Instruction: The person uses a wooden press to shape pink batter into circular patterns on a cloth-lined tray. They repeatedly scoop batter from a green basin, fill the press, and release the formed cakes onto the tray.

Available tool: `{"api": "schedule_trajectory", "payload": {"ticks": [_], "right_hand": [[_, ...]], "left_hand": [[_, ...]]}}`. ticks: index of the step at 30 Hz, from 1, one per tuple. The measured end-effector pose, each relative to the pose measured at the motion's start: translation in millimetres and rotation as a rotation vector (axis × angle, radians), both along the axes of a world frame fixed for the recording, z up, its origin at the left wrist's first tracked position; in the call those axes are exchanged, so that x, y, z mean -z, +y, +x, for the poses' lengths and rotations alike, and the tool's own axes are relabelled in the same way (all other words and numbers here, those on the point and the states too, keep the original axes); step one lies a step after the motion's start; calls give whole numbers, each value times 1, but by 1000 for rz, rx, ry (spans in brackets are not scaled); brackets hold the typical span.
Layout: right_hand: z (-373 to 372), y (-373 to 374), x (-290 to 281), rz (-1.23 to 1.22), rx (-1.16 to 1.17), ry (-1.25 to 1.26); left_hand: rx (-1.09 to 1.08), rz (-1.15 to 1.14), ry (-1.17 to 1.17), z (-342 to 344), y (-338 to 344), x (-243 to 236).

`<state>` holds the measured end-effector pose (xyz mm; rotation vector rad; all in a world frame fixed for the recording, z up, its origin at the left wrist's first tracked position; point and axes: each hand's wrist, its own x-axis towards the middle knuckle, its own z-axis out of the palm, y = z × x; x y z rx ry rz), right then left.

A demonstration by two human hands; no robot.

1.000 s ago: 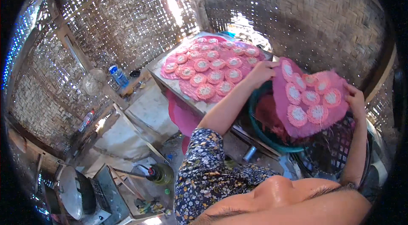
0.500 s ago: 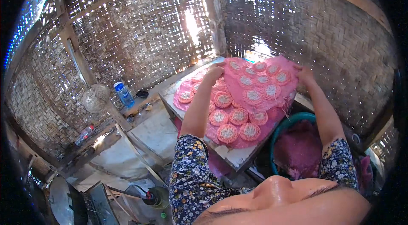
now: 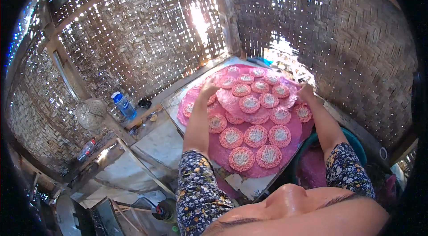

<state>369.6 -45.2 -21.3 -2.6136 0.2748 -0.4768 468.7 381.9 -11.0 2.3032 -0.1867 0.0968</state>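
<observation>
Pink-and-white round discs, which look made of stringy strands, lie in rows on a lower pink cloth spread over a table. Above them is an upper pink cloth, also carrying several discs, its near edge overlapping the lower rows. My left hand is closed on the left edge of this upper cloth. My right hand pinches its right edge. The fingertips of both hands are partly hidden by the cloth and by the angle.
A green basin with pink cloth stands right of the table. Woven bamboo walls rise behind. Left are a blue-capped bottle, a strainer, a smaller bottle and a large pan below.
The upper cloth, lifted and tilted before, has come down nearer and flatter over the lower discs. Both hands have lowered with it, and the view has shifted slightly.
</observation>
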Motion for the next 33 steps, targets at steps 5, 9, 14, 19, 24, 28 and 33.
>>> {"api": "schedule_trajectory", "payload": {"ticks": [5,9,14,19,24,28,33], "right_hand": [[-72,-39,1,-16,-115,-229],[-214,-7,-64,631,-217,11],[-369,-8,-90,450,90,240],[-443,-38,-52,634,131,106],[-494,-11,-58,629,218,21],[-511,9,-59,618,242,26],[-523,24,-54,639,193,57]], "left_hand": [[-41,-272,-292,-98,72,-23],[-491,-541,-198,-175,176,82],[-612,-641,426,-275,191,244],[-1176,-705,323,-311,130,355],[-1283,-544,268,-334,69,318],[-1197,-592,142,-350,57,283],[-972,-631,-70,-358,46,216]]}}
